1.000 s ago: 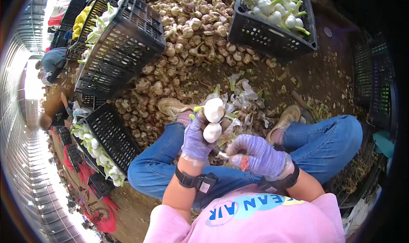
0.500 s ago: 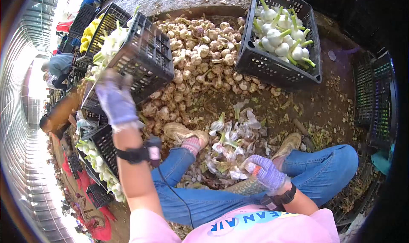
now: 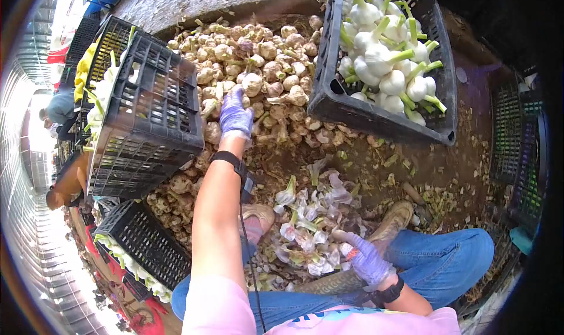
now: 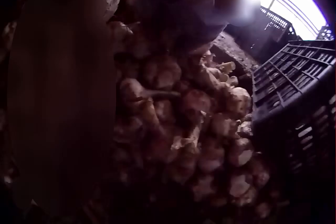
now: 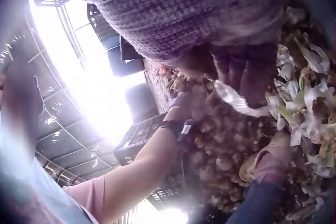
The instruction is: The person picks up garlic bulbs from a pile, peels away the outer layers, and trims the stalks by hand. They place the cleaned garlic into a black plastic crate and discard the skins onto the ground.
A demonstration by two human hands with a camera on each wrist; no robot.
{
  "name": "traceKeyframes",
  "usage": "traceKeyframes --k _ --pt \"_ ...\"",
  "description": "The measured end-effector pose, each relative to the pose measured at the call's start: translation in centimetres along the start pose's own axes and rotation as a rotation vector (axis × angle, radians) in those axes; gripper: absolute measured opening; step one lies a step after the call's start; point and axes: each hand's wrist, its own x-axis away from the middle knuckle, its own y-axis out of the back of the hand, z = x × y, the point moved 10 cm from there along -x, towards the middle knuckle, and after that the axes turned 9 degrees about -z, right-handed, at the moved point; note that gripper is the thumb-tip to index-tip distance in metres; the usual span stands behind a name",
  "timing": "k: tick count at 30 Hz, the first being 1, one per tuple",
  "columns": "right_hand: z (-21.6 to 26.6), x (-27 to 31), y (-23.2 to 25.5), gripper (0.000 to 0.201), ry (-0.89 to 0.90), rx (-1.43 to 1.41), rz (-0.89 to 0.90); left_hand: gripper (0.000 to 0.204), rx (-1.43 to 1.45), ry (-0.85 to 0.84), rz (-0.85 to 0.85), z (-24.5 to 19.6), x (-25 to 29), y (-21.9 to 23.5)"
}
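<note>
Dozens of unpeeled garlic bulbs [image 3: 273, 71] lie heaped at far centre; the left hand [image 3: 236, 114], fingers extended, reaches among them. Nearer and to the right, the right hand [image 3: 367, 263] has fingers that look curled (whether they hold the white strip [image 5: 236, 100], I cannot tell). A hurried grab might send loose bulbs rolling. Half a second earlier, the left hand was beside the black plastic crate [image 3: 176, 136] at left.
</note>
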Motion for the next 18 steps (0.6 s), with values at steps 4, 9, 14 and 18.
traceKeyframes --k 4,9,14,18 --pt "0.3 0.0 0.1 0.037 -0.034 -0.115 -0.043 0.051 0.309 0.306 -0.022 -1.8 5.3 1.7" --pt "3.0 1.3 0.0 0.038 0.026 -0.289 -0.135 0.058 1.032 0.487 0.298 -11.8 18.2 7.0" --pt "4.4 3.7 -1.2 0.032 0.133 -0.213 -0.089 0.068 0.998 0.151 0.241 -17.2 26.4 12.8" --pt "5.4 6.3 -2.6 0.027 0.249 -0.293 -0.113 0.065 0.810 -0.189 0.104 -19.8 29.1 17.4"
